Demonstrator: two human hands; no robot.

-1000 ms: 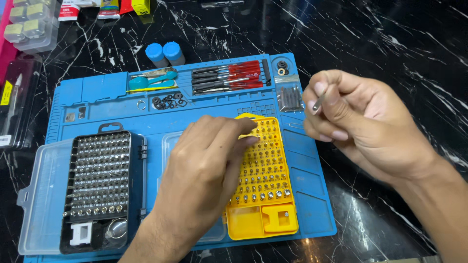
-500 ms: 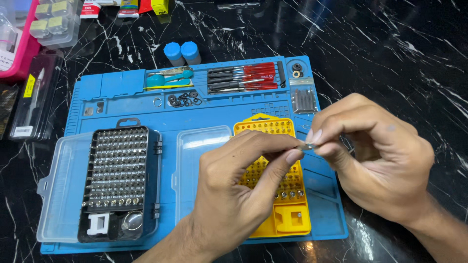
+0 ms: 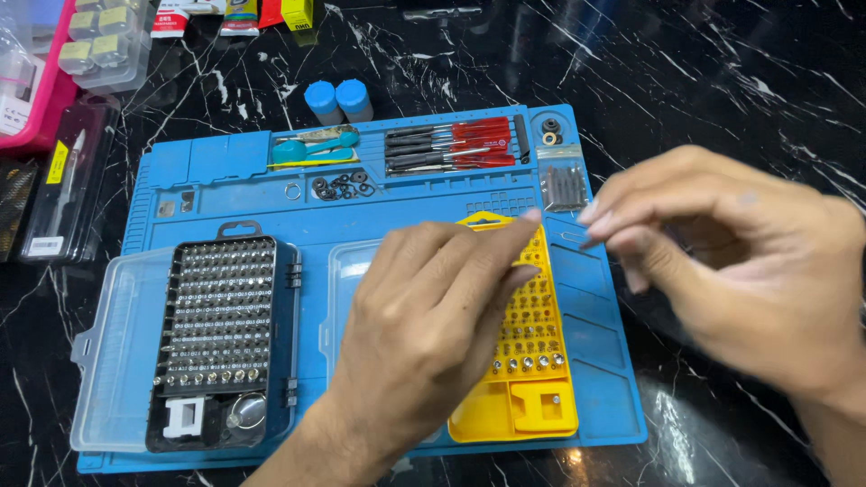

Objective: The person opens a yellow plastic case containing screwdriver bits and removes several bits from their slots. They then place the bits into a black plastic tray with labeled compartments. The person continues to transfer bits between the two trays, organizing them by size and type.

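Head view | my left hand point(image 3: 433, 316) lies flat over the yellow bit tray point(image 3: 528, 361) on the blue mat point(image 3: 225, 167), fingers extended, gripping nothing | right hand point(image 3: 722, 261) — fingertips pinched together beside the tray's top edge, contents too blurred to tell | step: bit-picking, I judge — next needs a steady pinch.

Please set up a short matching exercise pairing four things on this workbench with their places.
Things:
1. yellow bit holder
2. black bit case
3. red-handled screwdrivers
4. two blue caps

Places:
A. on the black marble, just beyond the mat's far edge
B. in a tray slot along the mat's far edge
C. under the left hand's fingers
D. near-left part of the blue mat

Pairs: 1-C, 2-D, 3-B, 4-A
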